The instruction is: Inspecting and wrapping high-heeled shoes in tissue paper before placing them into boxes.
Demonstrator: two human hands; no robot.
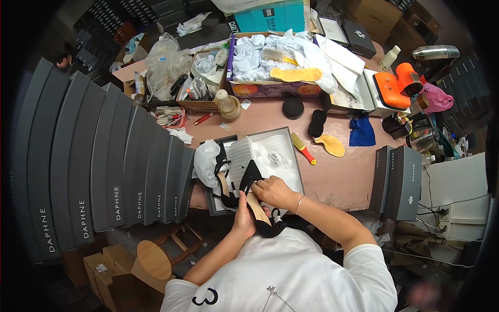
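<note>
Your left hand curls round the black shoe; your right hand sets bent fingers at its toe opening, their hold unclear. The shoe overhangs the near side of the open box; a slackened left grip could scuff it there.

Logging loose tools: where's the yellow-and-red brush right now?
Head view, right of centre: the yellow-and-red brush lies on the table, between the open box on its left and the yellow pad on its right.
</note>
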